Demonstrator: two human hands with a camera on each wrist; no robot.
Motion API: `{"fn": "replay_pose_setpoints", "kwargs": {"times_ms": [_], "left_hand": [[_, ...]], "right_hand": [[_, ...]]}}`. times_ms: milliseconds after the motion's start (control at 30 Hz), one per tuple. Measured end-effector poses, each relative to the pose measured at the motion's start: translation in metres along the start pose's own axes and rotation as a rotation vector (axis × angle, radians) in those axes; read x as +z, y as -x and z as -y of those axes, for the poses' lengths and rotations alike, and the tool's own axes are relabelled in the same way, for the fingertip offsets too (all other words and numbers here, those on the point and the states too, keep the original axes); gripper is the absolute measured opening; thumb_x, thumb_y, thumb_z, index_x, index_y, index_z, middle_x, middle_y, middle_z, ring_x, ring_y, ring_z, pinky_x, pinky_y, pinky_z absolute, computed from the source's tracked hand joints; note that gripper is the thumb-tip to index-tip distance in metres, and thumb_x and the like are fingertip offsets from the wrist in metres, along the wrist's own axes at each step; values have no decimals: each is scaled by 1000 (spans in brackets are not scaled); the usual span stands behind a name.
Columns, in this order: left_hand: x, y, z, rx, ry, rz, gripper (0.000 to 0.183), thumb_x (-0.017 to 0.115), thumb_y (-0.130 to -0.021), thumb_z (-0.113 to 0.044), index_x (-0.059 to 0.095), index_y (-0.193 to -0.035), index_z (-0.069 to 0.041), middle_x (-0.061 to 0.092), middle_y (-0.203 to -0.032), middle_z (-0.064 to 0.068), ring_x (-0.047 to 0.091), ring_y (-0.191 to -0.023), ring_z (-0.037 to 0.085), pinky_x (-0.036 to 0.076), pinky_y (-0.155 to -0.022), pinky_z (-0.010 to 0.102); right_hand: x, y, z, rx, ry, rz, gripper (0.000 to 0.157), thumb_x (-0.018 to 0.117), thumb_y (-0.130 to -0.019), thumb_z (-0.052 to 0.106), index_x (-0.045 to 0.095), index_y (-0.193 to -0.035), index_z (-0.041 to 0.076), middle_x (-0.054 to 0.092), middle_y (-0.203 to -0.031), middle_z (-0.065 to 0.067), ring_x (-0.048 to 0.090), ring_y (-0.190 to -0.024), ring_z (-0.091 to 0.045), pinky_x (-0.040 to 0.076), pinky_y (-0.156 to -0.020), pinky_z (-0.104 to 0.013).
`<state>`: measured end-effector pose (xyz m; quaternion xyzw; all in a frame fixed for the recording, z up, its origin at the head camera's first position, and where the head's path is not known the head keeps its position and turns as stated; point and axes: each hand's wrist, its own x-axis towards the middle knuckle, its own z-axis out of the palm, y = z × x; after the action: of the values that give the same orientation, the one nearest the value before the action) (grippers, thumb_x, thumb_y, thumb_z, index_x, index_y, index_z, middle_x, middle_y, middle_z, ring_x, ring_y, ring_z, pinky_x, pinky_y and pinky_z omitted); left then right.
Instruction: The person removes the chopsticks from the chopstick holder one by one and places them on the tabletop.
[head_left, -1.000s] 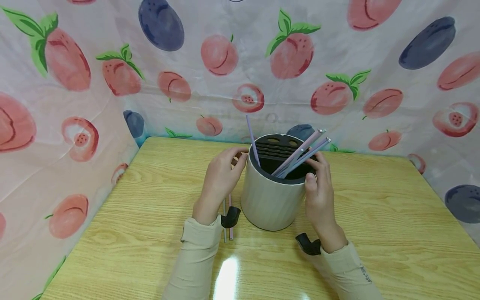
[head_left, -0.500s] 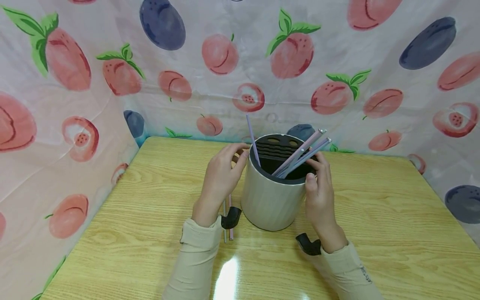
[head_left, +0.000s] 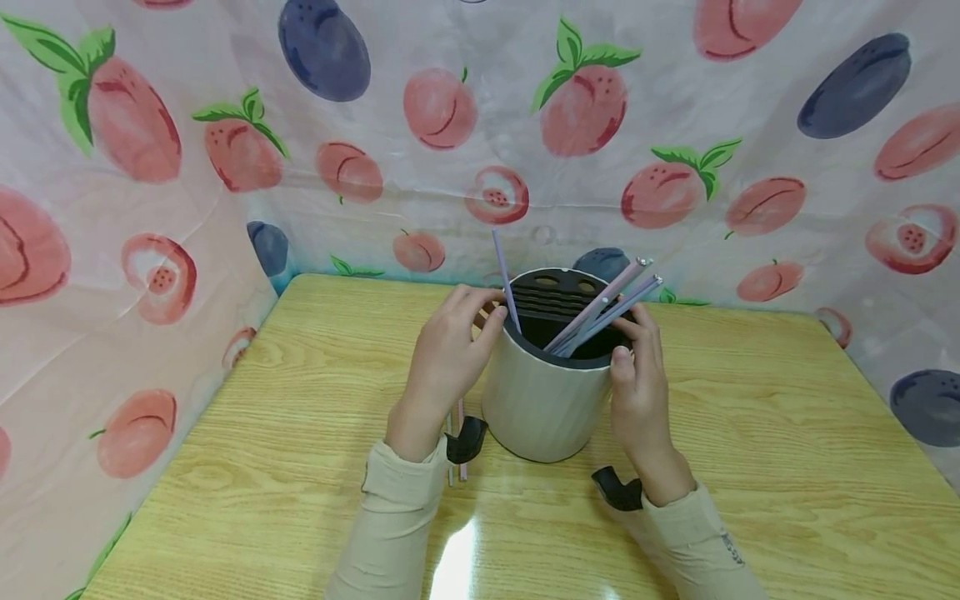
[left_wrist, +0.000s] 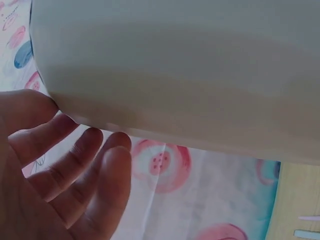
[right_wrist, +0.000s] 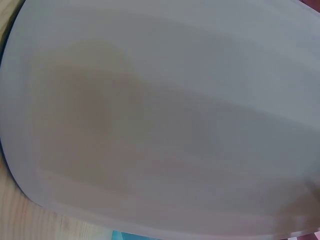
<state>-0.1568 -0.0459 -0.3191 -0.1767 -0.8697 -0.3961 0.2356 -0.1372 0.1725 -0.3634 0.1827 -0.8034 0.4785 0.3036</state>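
Observation:
A cream round desk organizer [head_left: 543, 408] with a dark rim stands on the table. One lilac stick [head_left: 501, 262] leans at its left edge; several slim pastel sticks [head_left: 600, 304] with shiny ends lean right inside. My right hand [head_left: 640, 392] grips the right rim, thumb outside, fingers over the far edge. At the left rim, near the lilac stick, my left hand [head_left: 450, 350] touches the organizer with loosely bent fingers. The left wrist view shows those fingers [left_wrist: 112, 185] along the organizer's edge. In the right wrist view the organizer's wall [right_wrist: 160, 115] covers nearly everything.
A pink stick [head_left: 462, 472] and a pale stick [head_left: 451, 477] lie on the wooden table [head_left: 772, 450] beside my left wrist, partly covered by it. Dark slots and two holes fill the organizer's back half. A fruit-print cloth [head_left: 585, 192] hangs behind and at the sides.
My left hand has shifted slightly right and up, closer to the organizer's rim and the lilac stick. My right hand, the organizer and the sticks look unchanged.

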Motion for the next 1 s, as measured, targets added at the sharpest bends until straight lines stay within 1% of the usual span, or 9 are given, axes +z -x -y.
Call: {"fn": "replay_pose_setpoints", "kwargs": {"times_ms": [100, 233, 367, 467, 600, 667, 800, 900, 1000], "left_hand": [[-1, 0, -4, -15, -7, 12, 23, 52, -90, -27, 62, -107, -16, 54, -97, -5, 54, -84, 10, 44, -64, 23], [-1, 0, -7, -21, 1, 14, 22, 52, -90, -28, 62, -105, -15, 53, -101, -2, 53, -88, 12, 45, -67, 25], [3, -1, -11, 4, -1, 0, 23, 54, -89, -29, 63, -102, -13, 50, -110, 2, 47, -101, 17, 43, -79, 30], [7, -1, -15, 38, 10, -18, 20, 55, -88, -27, 65, -98, -12, 50, -112, 2, 44, -104, 19, 40, -83, 32], [11, -1, -20, 64, 21, -41, 16, 56, -88, -24, 65, -91, -12, 54, -108, 1, 45, -100, 20, 39, -80, 31], [11, 0, -22, 72, 11, -45, 16, 56, -88, -24, 65, -90, -11, 56, -105, 0, 45, -100, 20, 39, -82, 30], [7, 1, -24, 53, 23, -48, 16, 55, -89, -24, 63, -92, -11, 59, -98, -1, 47, -100, 16, 40, -83, 30], [2, 1, -25, 38, 79, -46, 15, 54, -90, -25, 62, -93, -13, 60, -91, -5, 50, -93, 10, 42, -77, 28], [-1, 1, -25, 56, 139, -36, 14, 53, -90, -26, 61, -93, -14, 60, -87, -7, 53, -88, 6, 43, -72, 26]], "right_hand": [[0, 0, 0, -3, 1, -2, 45, 31, -96, 35, 41, -127, 4, 22, -144, 1, 16, -132, -17, 17, -104, -48], [-1, -1, 0, -10, -4, -2, 46, 31, -96, 36, 41, -128, 5, 22, -144, 1, 16, -132, -18, 17, -103, -48], [0, -1, -1, -15, -8, -2, 45, 31, -96, 35, 41, -127, 5, 22, -144, 0, 16, -132, -18, 16, -104, -47], [1, -2, -2, -21, -7, -5, 46, 31, -96, 35, 41, -127, 4, 23, -143, -1, 17, -132, -19, 16, -104, -47], [2, -2, -3, -23, -3, -9, 47, 31, -96, 37, 41, -127, 3, 24, -143, -1, 18, -132, -19, 18, -103, -47], [2, -2, -3, -20, -1, -8, 46, 31, -96, 37, 41, -127, 4, 24, -143, -1, 18, -132, -19, 18, -103, -48], [2, -1, -4, -9, 0, -2, 46, 31, -96, 36, 41, -127, 4, 23, -144, 0, 17, -132, -18, 18, -103, -49], [2, -1, -4, -5, 7, -1, 46, 31, -96, 35, 41, -127, 4, 23, -144, 0, 17, -132, -18, 18, -103, -49], [1, -1, -4, -7, 8, -4, 46, 31, -96, 35, 41, -127, 4, 23, -144, 0, 17, -132, -18, 18, -103, -49]]}}
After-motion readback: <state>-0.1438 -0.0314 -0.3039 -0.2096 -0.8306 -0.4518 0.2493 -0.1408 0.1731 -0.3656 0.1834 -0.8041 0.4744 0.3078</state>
